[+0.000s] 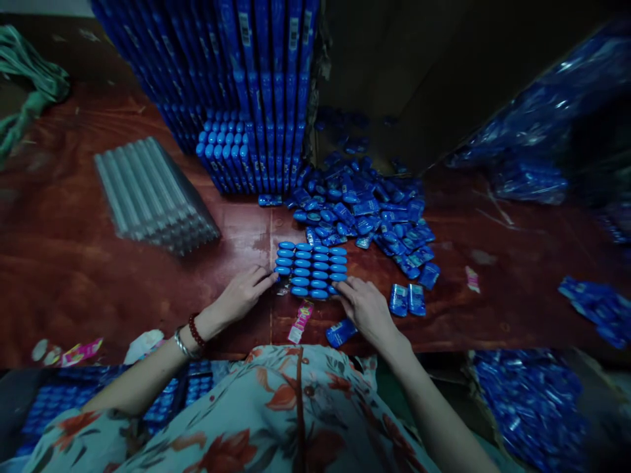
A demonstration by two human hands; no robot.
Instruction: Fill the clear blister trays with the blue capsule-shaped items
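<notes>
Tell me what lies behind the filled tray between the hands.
Behind the tray lies a loose heap of blue packets, then tall stacks of filled trays. The heap covers the table under it, so anything beneath stays unseen.

Dim, bluish light; the centre is sharp, the upper right falls into shadow, and the edges bend and blur.

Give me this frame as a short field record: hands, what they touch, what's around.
left hand: fingertips at the left edge of the filled tray, holding nothing
right hand: fingertips at the tray's lower right corner
tray contents: rows of blue capsules
behind tray: loose pile of blue packets
far back: tall stack of blue cards
left of tray: stack of clear empty trays
surface: reddish wooden table
wrist: bracelets on the left
</notes>
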